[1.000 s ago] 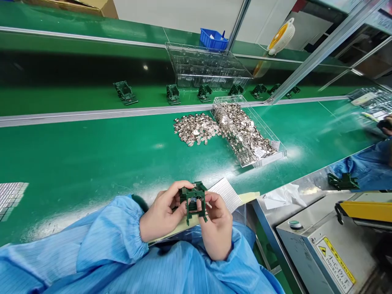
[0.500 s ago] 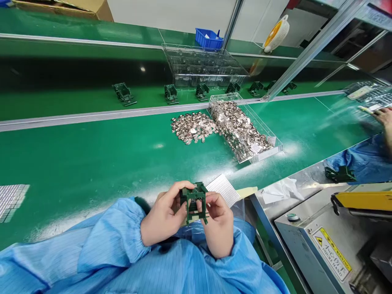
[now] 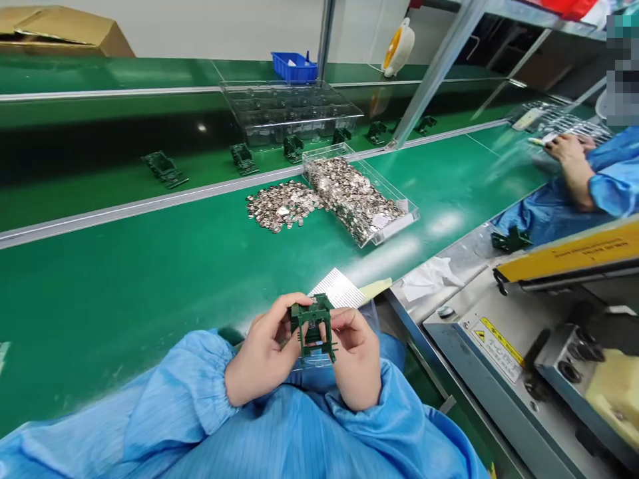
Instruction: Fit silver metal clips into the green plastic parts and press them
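Observation:
A dark green plastic frame is held up in front of my body, above the bench's front edge. My left hand grips its left side, fingers on top and thumb at the front. On its right side, my right hand pinches the frame with bent fingers. Just behind the hands lies a striped white sheet beside a pale yellow strip. Farther back, a loose pile of small silvery metal pieces touches a clear tray full of similar pieces.
Several green frames line the back ledge near a clear compartment tray. A blue bin stands behind. At right are a machine, crumpled white paper and a co-worker's hand.
The view has turned to the right, so the bench items appear farther left and more of the co-worker and machine shows. Both hands keep their hold on the green frame.

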The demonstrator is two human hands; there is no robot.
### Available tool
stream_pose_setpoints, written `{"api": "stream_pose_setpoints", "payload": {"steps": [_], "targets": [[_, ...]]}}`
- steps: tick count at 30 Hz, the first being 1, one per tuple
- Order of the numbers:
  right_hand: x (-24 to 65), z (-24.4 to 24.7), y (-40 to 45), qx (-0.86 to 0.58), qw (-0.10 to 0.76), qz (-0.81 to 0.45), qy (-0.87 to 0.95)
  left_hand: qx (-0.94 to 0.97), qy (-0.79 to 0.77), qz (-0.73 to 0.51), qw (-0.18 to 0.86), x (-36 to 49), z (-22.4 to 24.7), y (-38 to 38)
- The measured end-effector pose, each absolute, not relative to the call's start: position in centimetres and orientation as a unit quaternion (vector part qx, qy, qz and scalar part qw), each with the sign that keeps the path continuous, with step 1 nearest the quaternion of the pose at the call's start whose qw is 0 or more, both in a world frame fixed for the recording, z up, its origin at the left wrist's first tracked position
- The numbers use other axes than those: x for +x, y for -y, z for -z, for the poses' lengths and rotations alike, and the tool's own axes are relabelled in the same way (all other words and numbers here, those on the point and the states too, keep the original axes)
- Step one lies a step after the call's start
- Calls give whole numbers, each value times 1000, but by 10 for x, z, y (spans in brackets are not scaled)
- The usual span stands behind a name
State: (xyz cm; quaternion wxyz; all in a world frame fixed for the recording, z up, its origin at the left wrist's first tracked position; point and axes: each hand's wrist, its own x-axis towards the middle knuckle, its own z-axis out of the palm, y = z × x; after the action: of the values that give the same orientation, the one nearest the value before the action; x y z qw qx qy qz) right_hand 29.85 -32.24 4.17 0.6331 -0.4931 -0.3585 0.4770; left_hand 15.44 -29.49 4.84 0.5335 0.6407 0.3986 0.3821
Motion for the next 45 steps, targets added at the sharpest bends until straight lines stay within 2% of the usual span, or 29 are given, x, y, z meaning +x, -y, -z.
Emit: {"api": "stream_pose_setpoints", "payload": {"steps": [5,9,11,15,20,29,33,38,42,45], "targets": [[347,-1,345,-557,665,-406,288,667,-371,-386,519,184,-41,261],[363,25,345,-608,580,-428,331,663,-343,-406,528,219,-23,225],[358,30,337,-602,556,-440,367,669,-328,-401,532,233,-14,217],[341,34,321,-589,565,-434,383,684,-320,-393,524,243,-6,214],[338,44,321,-585,576,-399,409,687,-336,-399,506,243,-12,217],[341,68,326,-611,558,-315,464,741,-357,-338,457,256,-23,220],[344,72,326,-632,518,-308,487,736,-348,-330,478,257,-25,217],[358,79,318,-640,420,-356,536,697,-348,-351,519,256,-22,214],[368,72,317,-646,348,-381,563,605,-321,-402,607,259,-18,208],[379,47,323,-658,327,-370,569,514,-293,-431,682,253,-22,203]]}}
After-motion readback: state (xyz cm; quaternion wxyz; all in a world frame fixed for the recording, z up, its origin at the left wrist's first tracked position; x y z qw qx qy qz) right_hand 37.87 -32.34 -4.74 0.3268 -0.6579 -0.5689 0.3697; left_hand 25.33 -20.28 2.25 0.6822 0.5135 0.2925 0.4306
